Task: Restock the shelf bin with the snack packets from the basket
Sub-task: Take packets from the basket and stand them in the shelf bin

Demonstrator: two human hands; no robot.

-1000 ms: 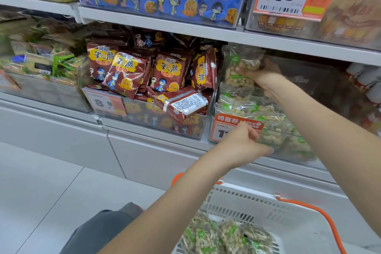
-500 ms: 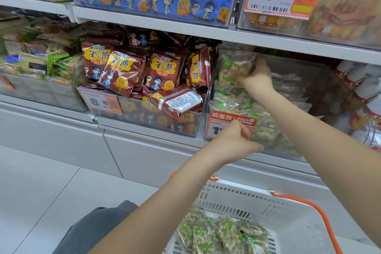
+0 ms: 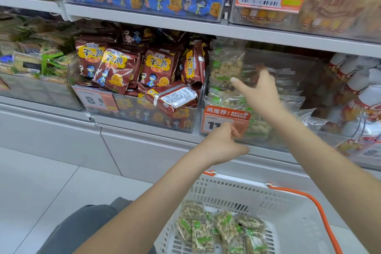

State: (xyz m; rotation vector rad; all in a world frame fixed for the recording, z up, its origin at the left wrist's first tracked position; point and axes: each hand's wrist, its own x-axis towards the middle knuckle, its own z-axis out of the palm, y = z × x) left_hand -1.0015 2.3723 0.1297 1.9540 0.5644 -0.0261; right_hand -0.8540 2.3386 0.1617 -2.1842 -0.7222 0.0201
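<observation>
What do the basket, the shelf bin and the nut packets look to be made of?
Basket: white moulded plastic, matte, slotted walls, orange handle.
Shelf bin: clear rigid plastic, probably acrylic; contents show through its glossy walls.
Nut packets: thin clear plastic film with green print; crinkled, glinting, nuts visible inside.

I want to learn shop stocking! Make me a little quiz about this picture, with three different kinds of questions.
1. True or false: the white plastic basket with orange handles is empty.
2. Which hand touches the orange price tag on the clear plastic shelf bin?
A. left hand
B. right hand
3. Fill in: the clear packet of pale nuts with green marks stands at the bin's ____ end, next to the dark red snack packets.

Key:
1. False; several green-marked nut packets lie in it.
2. A
3. left
</observation>
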